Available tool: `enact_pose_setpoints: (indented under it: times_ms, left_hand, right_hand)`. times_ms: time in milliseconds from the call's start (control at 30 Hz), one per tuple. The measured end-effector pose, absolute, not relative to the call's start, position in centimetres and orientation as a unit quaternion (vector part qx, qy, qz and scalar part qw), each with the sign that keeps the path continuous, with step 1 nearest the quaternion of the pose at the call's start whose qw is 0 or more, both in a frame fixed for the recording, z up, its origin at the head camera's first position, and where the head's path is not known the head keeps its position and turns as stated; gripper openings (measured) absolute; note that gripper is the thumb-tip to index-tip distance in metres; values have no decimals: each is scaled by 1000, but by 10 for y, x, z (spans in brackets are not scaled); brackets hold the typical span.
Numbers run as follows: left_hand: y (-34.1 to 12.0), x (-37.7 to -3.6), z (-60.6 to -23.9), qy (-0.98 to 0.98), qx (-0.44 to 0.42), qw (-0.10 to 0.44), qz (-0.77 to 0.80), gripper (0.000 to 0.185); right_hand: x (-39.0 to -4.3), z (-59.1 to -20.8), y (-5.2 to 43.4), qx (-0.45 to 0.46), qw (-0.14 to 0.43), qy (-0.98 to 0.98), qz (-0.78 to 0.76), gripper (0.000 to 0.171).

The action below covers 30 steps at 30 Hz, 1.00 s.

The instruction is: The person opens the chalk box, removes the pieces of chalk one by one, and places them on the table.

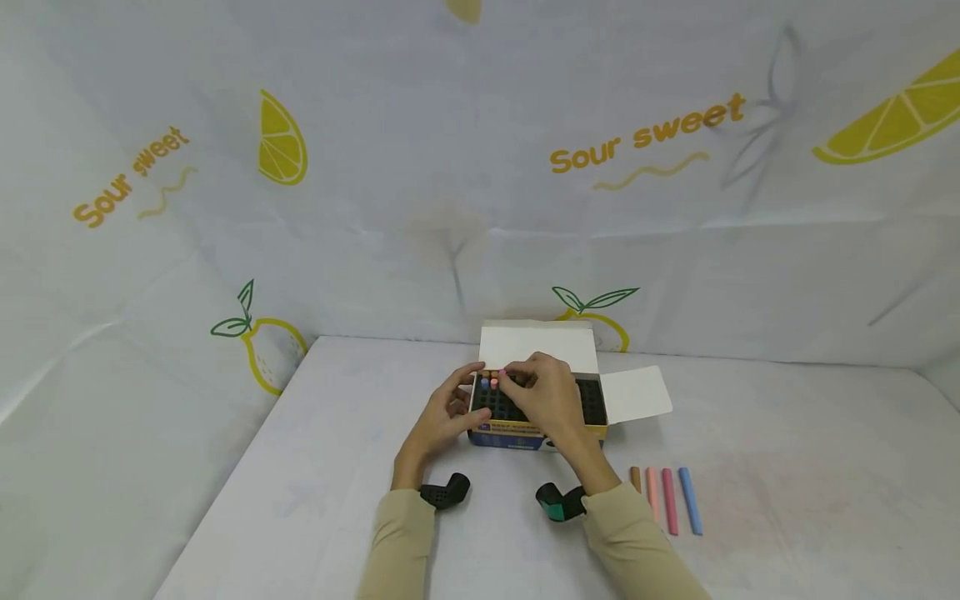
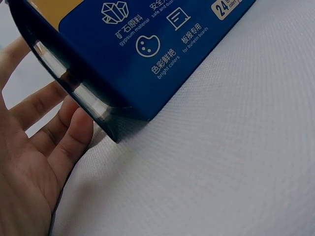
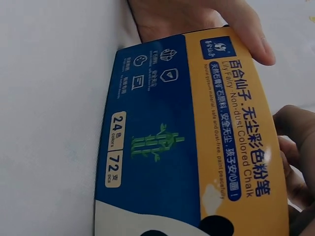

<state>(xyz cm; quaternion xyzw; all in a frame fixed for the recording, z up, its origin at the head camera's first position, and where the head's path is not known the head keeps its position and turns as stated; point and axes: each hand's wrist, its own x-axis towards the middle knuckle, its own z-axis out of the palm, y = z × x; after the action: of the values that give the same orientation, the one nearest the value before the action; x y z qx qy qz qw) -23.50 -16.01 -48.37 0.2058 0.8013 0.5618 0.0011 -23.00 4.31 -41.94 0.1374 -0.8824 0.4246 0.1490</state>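
The right hand has thumb and forefinger together at the far left of a box of coloured chalk, apparently pinching a pink chalk stick. Only the top of that stick shows; it seems to stand upright, its long axis in line with the holes of the black insert. It is in or over the far row, and the fingers hide whether it is seated. Just to its left and near side, a blue-topped stick and a salmon-topped stick stand in their holes.

The left hand is spread about the box's left end, thumb on the near edge and well apart from the forefinger at the far left corner.

Four loose sticks lie on the worktop, to the right and near side of the box: brown, light pink, deep pink and blue, left to right. They lie flat and roughly parallel, running near to far, so their axes cross the upright holes. The right hand is the nearer one, its sleeve covering part of the brown stick.
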Motion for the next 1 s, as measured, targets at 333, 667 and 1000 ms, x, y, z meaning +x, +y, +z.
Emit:
enact_pose_setpoints:
  times_ms: [333, 667, 1000]
  left_hand:
    - [-161, -237, -484, 803, 201, 0, 561, 74]
    - [-162, -235, -486, 801, 206, 3, 562, 73]
    - [-162, -235, -484, 804, 205, 1, 558, 72]
  right_hand:
    - [-231, -416, 43, 119, 140, -876, 447, 21]
    - [-231, -414, 42, 120, 127, -878, 446, 21]
    - [-231, -402, 44, 138, 178, -853, 470, 18]
